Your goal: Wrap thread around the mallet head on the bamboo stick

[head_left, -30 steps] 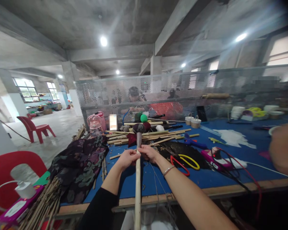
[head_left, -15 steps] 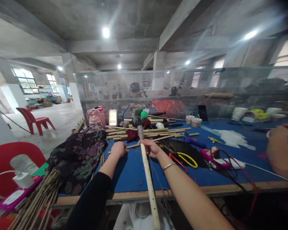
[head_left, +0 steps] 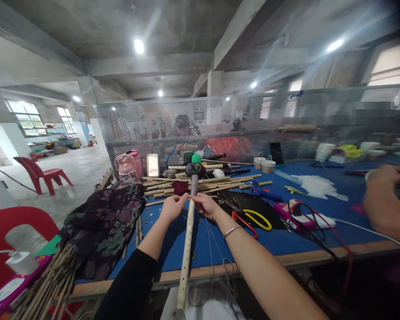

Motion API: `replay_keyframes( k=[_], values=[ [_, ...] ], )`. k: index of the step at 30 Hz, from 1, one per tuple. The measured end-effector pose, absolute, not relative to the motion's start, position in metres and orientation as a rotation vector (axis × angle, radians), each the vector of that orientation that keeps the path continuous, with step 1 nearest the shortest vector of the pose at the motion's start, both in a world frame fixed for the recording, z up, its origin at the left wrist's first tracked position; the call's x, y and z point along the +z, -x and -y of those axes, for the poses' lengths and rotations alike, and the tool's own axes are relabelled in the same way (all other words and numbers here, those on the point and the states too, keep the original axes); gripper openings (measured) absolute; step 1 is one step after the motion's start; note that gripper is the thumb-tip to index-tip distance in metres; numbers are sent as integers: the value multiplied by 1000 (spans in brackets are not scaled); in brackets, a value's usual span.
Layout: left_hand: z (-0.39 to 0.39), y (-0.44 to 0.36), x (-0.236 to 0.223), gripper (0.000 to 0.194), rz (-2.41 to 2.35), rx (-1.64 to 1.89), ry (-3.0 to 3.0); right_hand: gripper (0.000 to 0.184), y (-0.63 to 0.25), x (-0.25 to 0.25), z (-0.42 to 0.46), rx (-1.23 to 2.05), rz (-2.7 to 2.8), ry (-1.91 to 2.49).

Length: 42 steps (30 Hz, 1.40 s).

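Observation:
A pale bamboo stick (head_left: 186,249) with a row of small holes points away from me over the table edge. Its far end has a grey wrapped neck (head_left: 194,184) and a dark, patterned round head (head_left: 193,169). My right hand (head_left: 205,205), with a bangle at the wrist, is closed on the stick just below the neck. My left hand (head_left: 173,207) is pinched at the stick's left side; what its fingertips hold is hidden. Thin grey string (head_left: 210,249) hangs from near my right hand towards my lap.
Bamboo sticks (head_left: 160,189) and a green ball (head_left: 196,158) lie behind my hands. Scissors (head_left: 258,220) with red and yellow handles and a magenta power strip (head_left: 291,218) lie to the right. Dark camouflage cloth (head_left: 103,222) covers the left side. Another person's hand (head_left: 388,202) is far right.
My left hand has moved right, from beside a thin stick on the table to the bamboo stick. The bamboo stick's near end has swung left; my right hand still grips it.

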<state>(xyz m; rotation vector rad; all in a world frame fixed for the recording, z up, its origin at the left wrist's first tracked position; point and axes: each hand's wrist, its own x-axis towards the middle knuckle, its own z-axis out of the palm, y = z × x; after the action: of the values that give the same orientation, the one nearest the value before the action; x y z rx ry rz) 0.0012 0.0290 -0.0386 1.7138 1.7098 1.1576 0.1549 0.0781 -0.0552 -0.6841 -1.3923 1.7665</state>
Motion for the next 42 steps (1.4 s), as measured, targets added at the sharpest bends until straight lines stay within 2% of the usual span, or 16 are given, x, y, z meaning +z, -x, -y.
replay_keyframes(
  k=[3,9,17,21,25,29,35,42],
  values=[
    [-15,-9,-46,45,-1414,1087,-1640,33,-152,-55,-77,1713,1427,752],
    [-9,-9,-49,43,-1235,1050,-1398,37,-147,-56,-73,1645,1528,822],
    [-1,-8,-44,32,-907,985,-1177,39,-154,-48,-68,1922,1469,660],
    [-5,-8,-50,29,-1030,953,-1184,38,-153,-53,-69,1821,1569,740],
    [-7,-7,-54,38,-1221,1020,-1290,37,-150,-58,-71,1760,1625,820],
    [-5,-5,-49,42,-1085,1016,-1260,36,-151,-56,-70,1782,1629,751],
    [0,-4,-43,36,-884,953,-1133,35,-151,-49,-66,1878,1590,633],
    [-3,-6,-49,37,-1191,1036,-1268,34,-149,-56,-70,1784,1629,765]
  ],
)
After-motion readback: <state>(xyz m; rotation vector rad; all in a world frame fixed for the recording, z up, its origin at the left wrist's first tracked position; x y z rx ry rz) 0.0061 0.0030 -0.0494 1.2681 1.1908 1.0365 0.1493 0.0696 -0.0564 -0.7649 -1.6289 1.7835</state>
